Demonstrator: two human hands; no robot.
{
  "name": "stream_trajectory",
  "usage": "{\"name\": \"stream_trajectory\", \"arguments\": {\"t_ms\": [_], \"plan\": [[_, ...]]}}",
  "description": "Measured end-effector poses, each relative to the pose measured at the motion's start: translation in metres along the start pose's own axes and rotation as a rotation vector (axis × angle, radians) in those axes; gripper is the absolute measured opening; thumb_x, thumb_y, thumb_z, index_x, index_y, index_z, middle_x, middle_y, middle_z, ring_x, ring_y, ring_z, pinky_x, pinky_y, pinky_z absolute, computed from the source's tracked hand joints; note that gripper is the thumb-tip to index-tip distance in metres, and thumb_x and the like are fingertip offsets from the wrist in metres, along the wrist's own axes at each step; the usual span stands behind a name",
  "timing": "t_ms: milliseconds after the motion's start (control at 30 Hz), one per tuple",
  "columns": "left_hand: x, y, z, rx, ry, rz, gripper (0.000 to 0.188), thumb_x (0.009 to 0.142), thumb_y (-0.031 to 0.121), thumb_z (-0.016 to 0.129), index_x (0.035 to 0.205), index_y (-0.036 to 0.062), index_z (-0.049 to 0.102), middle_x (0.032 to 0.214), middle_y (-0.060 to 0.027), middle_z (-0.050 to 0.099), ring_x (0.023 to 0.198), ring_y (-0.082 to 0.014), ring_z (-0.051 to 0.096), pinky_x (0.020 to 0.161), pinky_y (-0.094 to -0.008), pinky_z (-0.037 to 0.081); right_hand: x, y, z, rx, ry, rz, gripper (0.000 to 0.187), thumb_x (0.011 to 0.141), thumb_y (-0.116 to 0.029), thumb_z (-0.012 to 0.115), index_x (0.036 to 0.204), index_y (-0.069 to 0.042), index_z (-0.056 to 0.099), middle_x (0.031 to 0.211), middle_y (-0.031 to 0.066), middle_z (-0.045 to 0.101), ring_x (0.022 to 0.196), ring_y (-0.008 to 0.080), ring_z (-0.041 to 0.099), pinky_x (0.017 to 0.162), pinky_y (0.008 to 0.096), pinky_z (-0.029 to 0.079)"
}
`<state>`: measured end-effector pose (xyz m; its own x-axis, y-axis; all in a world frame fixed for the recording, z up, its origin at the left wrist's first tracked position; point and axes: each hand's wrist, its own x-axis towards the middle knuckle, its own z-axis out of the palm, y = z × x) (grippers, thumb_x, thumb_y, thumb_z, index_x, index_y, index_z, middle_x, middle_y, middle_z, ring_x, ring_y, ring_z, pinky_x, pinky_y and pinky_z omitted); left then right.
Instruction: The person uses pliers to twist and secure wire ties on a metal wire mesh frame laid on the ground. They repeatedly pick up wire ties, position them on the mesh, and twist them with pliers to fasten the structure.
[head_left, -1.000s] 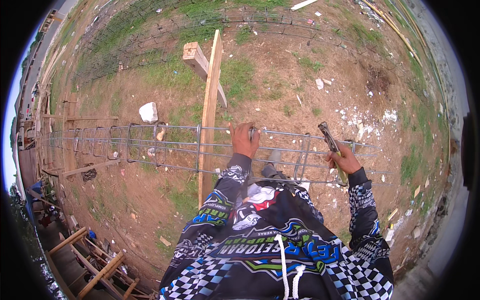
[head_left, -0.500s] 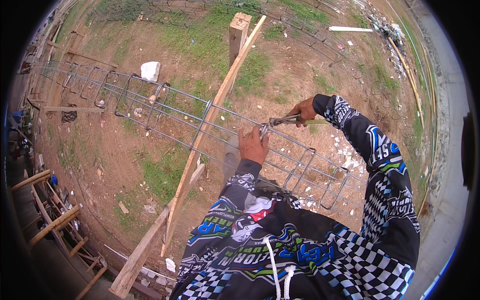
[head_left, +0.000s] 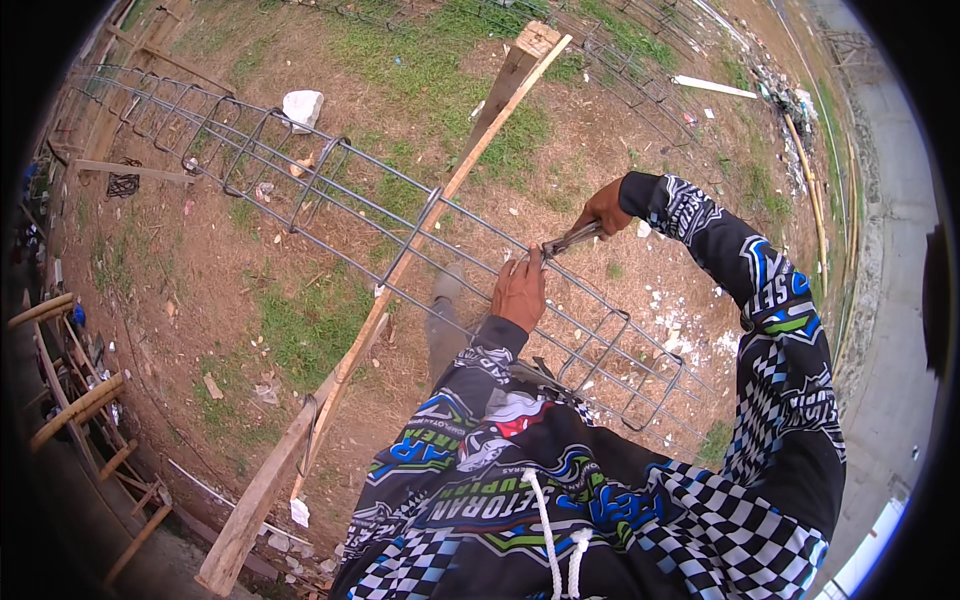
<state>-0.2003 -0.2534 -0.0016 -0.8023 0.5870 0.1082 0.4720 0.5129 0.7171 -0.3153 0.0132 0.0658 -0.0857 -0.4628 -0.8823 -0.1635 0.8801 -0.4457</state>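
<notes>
your left hand lies over the bars of the rebar cage, fingers bent; whether it grips anything underneath, i cannot tell. your right hand is wrapped round the handles of the pincers, whose head is at the cage's far bar, right beside your left fingertips. the cage stretches in front of you, crossing the wooden plank. the likeliest trouble, i judge, is a hurt finger: with the tool's head so near, a slip off the steel could nip or jab it. your right arm bends back toward you, an awkward angle that might twist your grip. pressing hard could also make the cage slide on the plank, and dropped pincers could strike your foot below.
</notes>
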Motion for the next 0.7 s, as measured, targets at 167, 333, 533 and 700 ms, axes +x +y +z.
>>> {"name": "stream_trajectory", "arguments": {"t_ms": [167,333,533,700], "plan": [[-0.004,-0.005,0.006,0.042,0.021,0.017,0.053,0.094,0.012,0.057,0.14,-0.0089,0.042,0.099,-0.0237,0.063,0.096,-0.0434,0.058,0.099,-0.0489,0.043,-0.016,-0.033,0.015,-0.16,0.227,0.109,0.039,0.086,-0.015,0.059,0.125,-0.011,0.063,0.091,0.014,0.07,0.087,0.0324,0.067,0.076,0.0471,0.052],[-0.002,-0.004,0.004,-0.013,0.014,0.017,0.053,0.095,0.013,0.054,0.142,-0.007,0.04,0.1,-0.0228,0.063,0.097,-0.0443,0.058,0.099,-0.0494,0.044,-0.031,-0.063,0.06,-0.08,0.533,0.283,0.04,0.096,-0.042,0.058,0.094,-0.005,0.072,0.083,0.0196,0.07,0.085,0.0395,0.067,0.076,0.0501,0.053],[-0.006,-0.008,0.007,-0.032,0.025,0.015,0.051,0.095,0.012,0.054,0.141,-0.0061,0.042,0.097,-0.0219,0.063,0.094,-0.0434,0.059,0.097,-0.0489,0.044,-0.014,-0.089,0.129,0.294,0.879,0.368,0.038,0.095,-0.038,0.059,0.092,-0.002,0.069,0.076,0.0238,0.066,0.078,0.0437,0.066,0.074,0.0527,0.051],[-0.002,-0.007,0.003,-0.061,0.003,0.017,0.051,0.095,0.012,0.055,0.141,-0.0053,0.043,0.096,-0.021,0.063,0.092,-0.0407,0.06,0.094,-0.0483,0.045,-0.022,-0.086,0.121,0.133,0.892,0.327,0.029,0.091,-0.031,0.061,0.089,-0.003,0.066,0.073,0.0229,0.065,0.074,0.0427,0.066,0.07,0.0519,0.051]]}}
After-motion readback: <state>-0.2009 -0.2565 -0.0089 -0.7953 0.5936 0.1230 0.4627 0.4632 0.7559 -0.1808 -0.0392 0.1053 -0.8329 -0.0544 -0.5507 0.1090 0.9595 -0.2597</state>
